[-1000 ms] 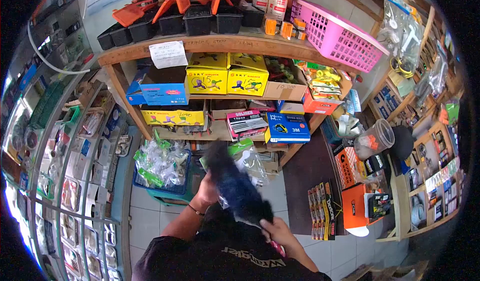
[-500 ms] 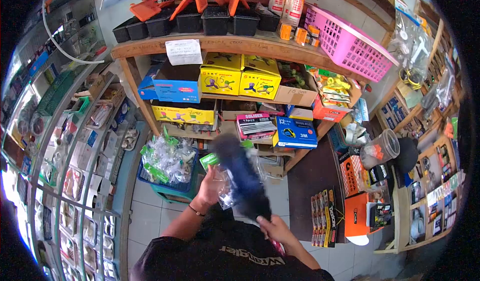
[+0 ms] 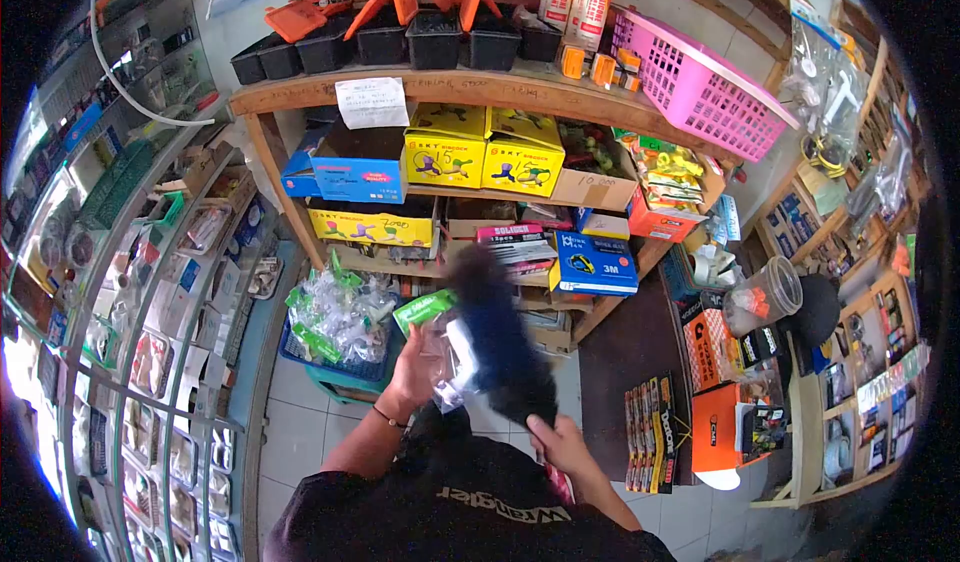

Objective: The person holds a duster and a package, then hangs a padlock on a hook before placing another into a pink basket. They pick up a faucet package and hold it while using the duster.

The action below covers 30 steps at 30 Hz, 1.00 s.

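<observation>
My left hand (image 3: 406,376) is closed on a clear plastic packet (image 3: 426,309) with a green header card, held up in front of my body. Something white and shiny shows inside it. In my right hand (image 3: 562,448) is the handle end of a dark, fluffy duster (image 3: 505,337), blurred by motion. The duster slants up and to the left, overlapping the packet's right side in this view. Just left of my left hand, similar green-topped packets (image 3: 342,307) are heaped in a blue basket (image 3: 335,360).
Ahead stands a wooden shelf (image 3: 420,84) with yellow boxes (image 3: 445,149), black bins (image 3: 434,42) and a pink basket (image 3: 700,87). A glass display case (image 3: 140,362) runs along the left. To the right, an orange box (image 3: 722,427) stands beside a brown surface (image 3: 610,382).
The duster has swung slightly up and right against the packet, still in my right hand. The packet's green card has tilted and shows more fully. My view has shifted slightly.
</observation>
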Tool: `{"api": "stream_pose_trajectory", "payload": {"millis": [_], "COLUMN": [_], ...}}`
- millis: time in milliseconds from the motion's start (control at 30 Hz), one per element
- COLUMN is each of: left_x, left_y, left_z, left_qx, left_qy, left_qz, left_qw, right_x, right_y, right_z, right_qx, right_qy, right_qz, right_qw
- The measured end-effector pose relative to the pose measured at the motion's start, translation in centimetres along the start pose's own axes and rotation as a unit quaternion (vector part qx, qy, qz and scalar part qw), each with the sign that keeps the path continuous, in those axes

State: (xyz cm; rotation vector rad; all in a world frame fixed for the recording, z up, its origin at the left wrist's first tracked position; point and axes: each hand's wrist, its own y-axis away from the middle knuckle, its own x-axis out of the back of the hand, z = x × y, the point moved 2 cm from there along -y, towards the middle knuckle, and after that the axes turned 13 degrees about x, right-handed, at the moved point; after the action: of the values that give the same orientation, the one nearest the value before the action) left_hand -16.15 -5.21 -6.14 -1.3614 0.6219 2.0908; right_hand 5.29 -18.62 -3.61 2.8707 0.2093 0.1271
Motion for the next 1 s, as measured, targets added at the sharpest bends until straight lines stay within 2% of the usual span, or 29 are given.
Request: {"api": "stream_pose_trajectory", "payload": {"millis": [33,100,133,233,267,300,367,400,433,500,533,567,600,633,667,700,767,800,833,900,933,967,1000], "left_x": [-0.3,0.2,0.5,0.9,0.6,0.4,0.2,0.3,0.4,0.3,0.4,0.6,2.0,0.9,0.9,1.1,1.7,1.9,2.1,1.3,-0.1,0.0,0.2], "left_y": [0.4,0.1,0.1,0.2,0.2,0.3,0.4,0.3,0.1,0.1,0.3,0.5,0.1,0.2,0.2,0.2,0.2,0.2,0.2,0.3,0.6,0.9,1.0], "left_z": [-0.1,0.0,0.0,0.3,0.5,0.5,0.3,0.2,0.2,0.5,0.8,0.9,0.8,0.7,0.8,0.8,0.7,0.7,0.8,1.3,1.2,1.1,1.1], "left_qx": [-0.003,0.002,0.005,0.005,0.004,0.003,0.006,0.02,0.035,0.037,0.037,0.035,0.02,0.003,0.0,-0.001,0.006,0.011,0.014,0.019,-0.011,-0.011,0.006], "left_qy": [-0.044,0.016,0.015,0.0,-0.005,-0.008,-0.011,0.002,0.012,-0.008,-0.026,-0.042,-0.01,-0.044,-0.034,-0.025,-0.011,0.006,0.023,-0.004,-0.035,-0.035,-0.015], "left_qz": [0.061,-0.054,-0.054,-0.041,-0.037,-0.032,-0.026,0.035,0.094,0.074,0.055,0.038,0.013,0.098,0.07,0.041,0.025,0.008,-0.008,-0.039,0.071,0.073,0.075], "left_qw": [0.997,0.998,0.998,0.999,0.999,0.999,1.0,0.999,0.995,0.997,0.997,0.998,1.0,0.994,0.997,0.999,1.0,1.0,1.0,0.999,0.997,0.997,0.997], "right_x": [0.0,-0.6,-1.2,-1.2,-0.4,-0.1,0.1,-0.1,-0.7,-1.7,-1.1,-1.0,-0.7,-0.4,-0.4,-0.7,-1.9,-1.8,-1.7,-0.8,-0.7,-0.9,-1.5], "right_y": [0.1,0.3,0.5,1.3,0.8,0.5,0.4,0.7,0.9,1.7,1.7,1.5,1.0,0.7,0.9,1.0,1.2,1.5,1.2,0.8,0.7,0.9,1.3], "right_z": [0.2,0.6,0.6,-0.4,0.4,1.0,1.4,1.5,1.3,0.2,-0.7,-0.3,0.4,0.9,1.5,1.8,1.9,1.0,0.7,0.5,0.9,0.8,0.5], "right_qx": [-0.003,-0.016,0.002,0.009,-0.019,-0.02,0.038,0.038,0.043,0.053,-0.047,-0.046,-0.01,0.027,-0.005,-0.004,0.064,0.01,0.011,0.019,0.021,0.02,-0.015], "right_qy": [-0.001,0.026,0.053,0.051,-0.016,-0.015,-0.071,-0.073,-0.043,0.019,0.013,0.013,-0.054,-0.12,-0.088,-0.089,-0.024,-0.033,-0.034,-0.158,-0.163,-0.164,-0.101], "right_qz": [0.001,-0.046,-0.096,-0.062,-0.03,-0.031,0.002,0.005,-0.035,-0.114,-0.082,-0.083,-0.029,0.024,-0.014,-0.014,-0.15,-0.123,-0.122,0.048,0.048,0.048,-0.025], "right_qw": [1.0,0.998,0.994,0.997,0.999,0.999,0.997,0.997,0.998,0.992,0.995,0.995,0.998,0.992,0.996,0.996,0.986,0.992,0.992,0.986,0.985,0.985,0.994]}}
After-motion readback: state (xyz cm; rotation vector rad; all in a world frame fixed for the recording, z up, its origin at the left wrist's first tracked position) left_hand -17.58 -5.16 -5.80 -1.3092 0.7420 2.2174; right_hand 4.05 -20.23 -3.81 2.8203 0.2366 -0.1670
